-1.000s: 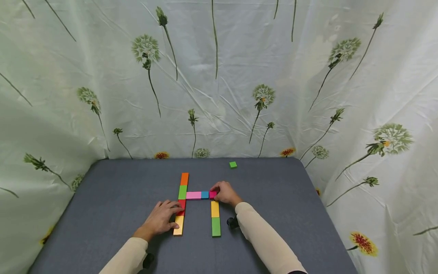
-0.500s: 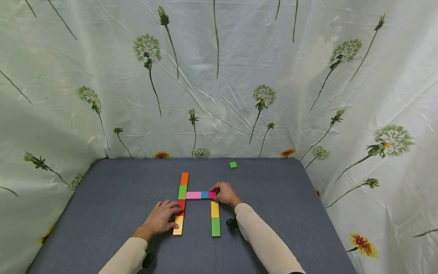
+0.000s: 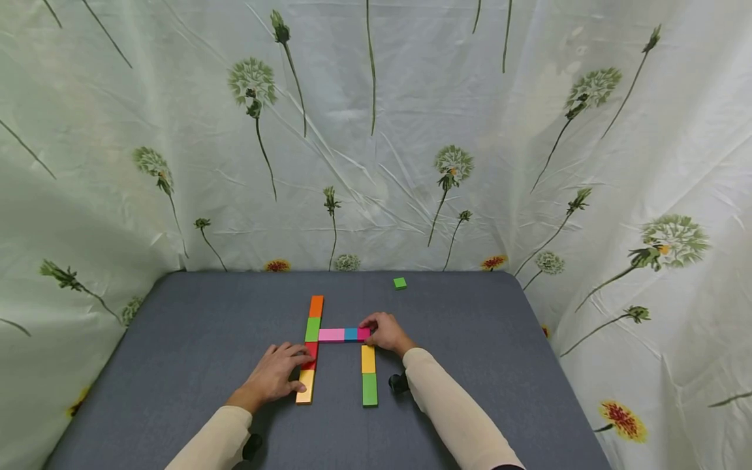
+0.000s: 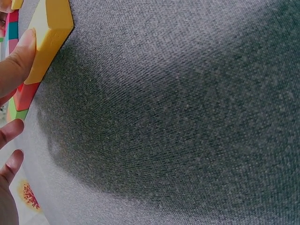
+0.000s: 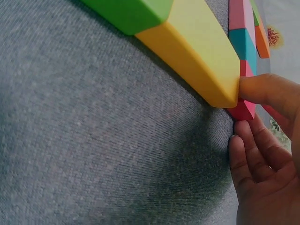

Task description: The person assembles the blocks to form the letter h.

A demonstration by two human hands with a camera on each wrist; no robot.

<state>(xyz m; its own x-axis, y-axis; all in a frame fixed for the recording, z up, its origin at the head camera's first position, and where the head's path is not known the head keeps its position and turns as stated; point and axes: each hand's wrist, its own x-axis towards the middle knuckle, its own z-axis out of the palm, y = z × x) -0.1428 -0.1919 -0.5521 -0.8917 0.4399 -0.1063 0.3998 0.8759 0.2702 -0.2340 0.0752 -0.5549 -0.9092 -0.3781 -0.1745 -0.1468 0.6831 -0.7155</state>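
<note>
In the head view my right hand pinches a crimson block between thumb and fingers. That block abuts a blue block, which touches a pink block. In the right wrist view the thumb lies close to the end of a yellow block. My left hand rests with loose fingers on the left column: the thumb touches a pale yellow block, and fingertips lie on a red block. Above the red block come a green block and an orange block.
A green block continues the right column below the yellow block. A small green square block lies alone near the far edge of the dark grey table. A flowered curtain hangs behind the table.
The crimson block has slid slightly left with my right hand, closing a narrow gap to the blue block. My left hand has stayed in place on the left column.
</note>
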